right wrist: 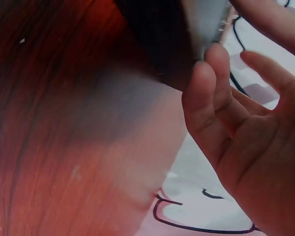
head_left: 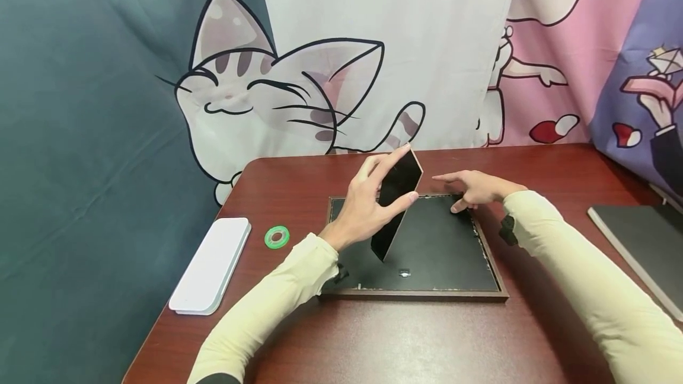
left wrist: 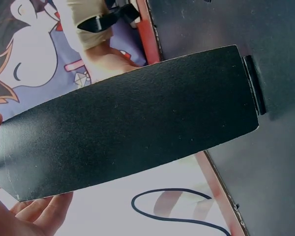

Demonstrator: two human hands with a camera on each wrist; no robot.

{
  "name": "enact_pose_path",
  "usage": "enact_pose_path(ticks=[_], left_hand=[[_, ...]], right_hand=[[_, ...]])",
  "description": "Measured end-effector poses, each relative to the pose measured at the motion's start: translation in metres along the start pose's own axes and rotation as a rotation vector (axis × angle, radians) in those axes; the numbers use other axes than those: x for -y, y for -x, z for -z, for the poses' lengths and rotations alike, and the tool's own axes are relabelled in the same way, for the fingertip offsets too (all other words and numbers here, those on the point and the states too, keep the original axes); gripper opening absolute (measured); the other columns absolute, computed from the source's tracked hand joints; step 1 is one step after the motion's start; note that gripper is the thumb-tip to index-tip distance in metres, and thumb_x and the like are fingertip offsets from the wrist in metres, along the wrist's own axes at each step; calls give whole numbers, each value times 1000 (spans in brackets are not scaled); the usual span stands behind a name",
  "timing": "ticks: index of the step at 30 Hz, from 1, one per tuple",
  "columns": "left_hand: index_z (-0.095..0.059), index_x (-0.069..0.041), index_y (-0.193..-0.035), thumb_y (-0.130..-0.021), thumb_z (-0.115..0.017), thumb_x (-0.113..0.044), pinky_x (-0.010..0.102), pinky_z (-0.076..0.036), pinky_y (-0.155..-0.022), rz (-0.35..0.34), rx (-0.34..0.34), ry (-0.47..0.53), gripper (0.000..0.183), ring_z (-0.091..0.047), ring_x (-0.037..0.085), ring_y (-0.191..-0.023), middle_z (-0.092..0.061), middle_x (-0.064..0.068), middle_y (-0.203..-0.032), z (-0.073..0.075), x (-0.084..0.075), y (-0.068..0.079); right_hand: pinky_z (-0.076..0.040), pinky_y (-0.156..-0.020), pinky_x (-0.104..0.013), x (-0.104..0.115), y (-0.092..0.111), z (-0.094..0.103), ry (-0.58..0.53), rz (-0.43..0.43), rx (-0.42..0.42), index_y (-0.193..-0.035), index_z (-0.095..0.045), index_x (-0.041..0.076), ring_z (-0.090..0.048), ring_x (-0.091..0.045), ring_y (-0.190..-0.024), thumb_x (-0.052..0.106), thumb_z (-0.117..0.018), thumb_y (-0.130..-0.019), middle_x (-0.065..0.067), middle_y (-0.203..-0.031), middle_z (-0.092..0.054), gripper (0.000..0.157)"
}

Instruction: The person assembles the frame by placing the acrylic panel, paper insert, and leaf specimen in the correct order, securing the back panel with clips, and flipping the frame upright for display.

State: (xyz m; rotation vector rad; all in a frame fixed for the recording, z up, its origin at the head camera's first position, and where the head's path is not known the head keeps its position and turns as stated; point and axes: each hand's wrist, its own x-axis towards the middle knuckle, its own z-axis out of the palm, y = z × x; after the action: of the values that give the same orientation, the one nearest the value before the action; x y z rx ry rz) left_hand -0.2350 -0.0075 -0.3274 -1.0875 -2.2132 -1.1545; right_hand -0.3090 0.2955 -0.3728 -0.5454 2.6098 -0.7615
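A picture frame [head_left: 416, 296] lies on the table with its black backing board [head_left: 443, 248] facing up. From the backing rises a long black stand panel [left wrist: 132, 123], tilted, its narrow end beside a short black strip [left wrist: 254, 85] on the board. My left hand [head_left: 368, 200] holds this panel by its upper part, thumb on one edge and fingers on the other. At the far right corner of the frame, my right hand [head_left: 475, 188] grips the edge, its thumb over the board and index finger stretched out. Some of its fingers are hidden in the head view.
On the table's left side lie a green tape roll [head_left: 277, 237] and a white flat case [head_left: 213, 265]. A dark flat panel with a pale edge [head_left: 645, 248] lies at the right. Cartoon-printed curtains [head_left: 448, 28] hang behind the table [head_left: 405, 342].
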Motion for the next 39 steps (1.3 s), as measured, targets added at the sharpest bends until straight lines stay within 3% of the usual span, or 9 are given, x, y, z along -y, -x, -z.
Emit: enact_pose_path(ticks=[4,7,10,19,22,26,29,34,39], left_hand=[[-39,-34,-153,-89,-74,-32,31,-50,-81,3,-4,7,73,-54,11,-109,-53,2,-132,0,0,1],[-40,-34,-153,-89,-74,-32,35,-51,-81,2,-5,14,73,-54,13,-109,-53,2,-132,0,0,1],[-40,-33,-153,-89,-74,-31,37,-51,-80,-2,-4,15,72,-54,13,-108,-53,3,-133,-1,0,0],[-42,-34,-152,-89,-75,-30,32,-51,-80,-1,-13,4,71,-55,13,-111,-52,2,-134,1,2,0],[-41,-33,-152,-89,-75,-30,32,-52,-80,-8,-11,10,71,-55,13,-112,-52,2,-134,0,2,1],[-42,-32,-152,-89,-75,-30,32,-53,-79,-18,-8,21,71,-55,13,-112,-52,4,-134,-2,1,1],[-43,-32,-151,-88,-76,-30,31,-53,-79,-29,-10,13,71,-55,14,-113,-53,5,-134,-4,1,0],[-46,-28,-150,-87,-78,-30,23,-44,-68,-66,-24,-10,71,-53,18,-85,-57,5,-126,-4,1,-1],[-47,-28,-149,-87,-79,-30,24,-44,-69,-72,-20,-3,70,-52,16,-86,-57,5,-126,-3,1,-2]], right_hand=[[-50,-59,-31,-2,-7,0,17,42,20,-149,-49,12,-58,-19,-66,5,-81,-79,-25,-150,-48,78],[-56,-84,-41,-2,-9,-1,-14,116,48,-144,-56,8,-68,-33,-103,0,-80,-77,-22,-145,-55,71],[-43,-110,-53,-2,-9,-3,-51,182,71,-140,-58,3,-52,-39,-136,-5,-78,-77,-22,-141,-60,67],[-47,-104,-58,2,-10,-7,21,183,5,-135,-65,11,-56,-38,-127,-4,-78,-77,-19,-134,-65,61],[-55,-82,-43,3,-9,-8,51,165,3,-134,-65,11,-60,-28,-106,-5,-78,-77,-21,-134,-64,61],[-47,-58,-28,2,-5,-7,88,128,25,-136,-64,13,-57,-18,-75,-7,-73,-80,-28,-139,-58,60],[-50,-64,-27,3,-2,-9,146,144,23,-136,-65,17,-62,-17,-77,-6,-68,-86,-27,-141,-57,55],[-53,-91,-42,6,1,-14,292,274,-33,-133,-67,17,-65,-30,-114,-6,-62,-89,-21,-134,-64,50],[-53,-94,-52,9,5,-19,356,340,-94,-131,-68,15,-66,-37,-113,-12,-56,-87,-22,-127,-65,53]])
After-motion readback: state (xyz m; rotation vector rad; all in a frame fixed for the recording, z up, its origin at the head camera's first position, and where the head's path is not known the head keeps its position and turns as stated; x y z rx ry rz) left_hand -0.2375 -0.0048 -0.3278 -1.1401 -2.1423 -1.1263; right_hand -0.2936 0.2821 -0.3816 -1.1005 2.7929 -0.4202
